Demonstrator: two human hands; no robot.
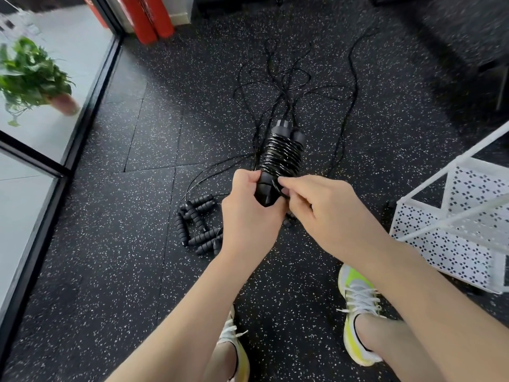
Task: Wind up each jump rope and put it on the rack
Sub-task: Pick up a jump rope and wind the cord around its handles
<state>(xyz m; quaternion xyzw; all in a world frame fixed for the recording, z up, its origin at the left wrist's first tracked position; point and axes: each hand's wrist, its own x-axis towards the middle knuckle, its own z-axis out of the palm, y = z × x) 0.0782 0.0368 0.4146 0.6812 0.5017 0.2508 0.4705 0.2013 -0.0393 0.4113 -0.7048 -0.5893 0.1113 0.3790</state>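
A wound jump rope point(281, 155) held over a speckled gym floor point(115, 271).

The left hand point(245, 213) grips the paired handles' lower end, while the right hand point(325, 210) pinches the cord beside them (coils cover most of the handles). Loose jump ropes point(198, 221) lie below; a white perforated rack point(462, 230) stands at right.

The floor point(115, 271) is black rubber flecked with white, laid in large tiles. At its middle, loose black ropes point(286, 86) sprawl in tangled loops toward twelve o'clock. A cluster of black ribbed handles point(197, 224) lies around eight o'clock from centre. A white perforated rack point(454, 230) stands at three o'clock, red cylinders point(148, 20) at eleven.
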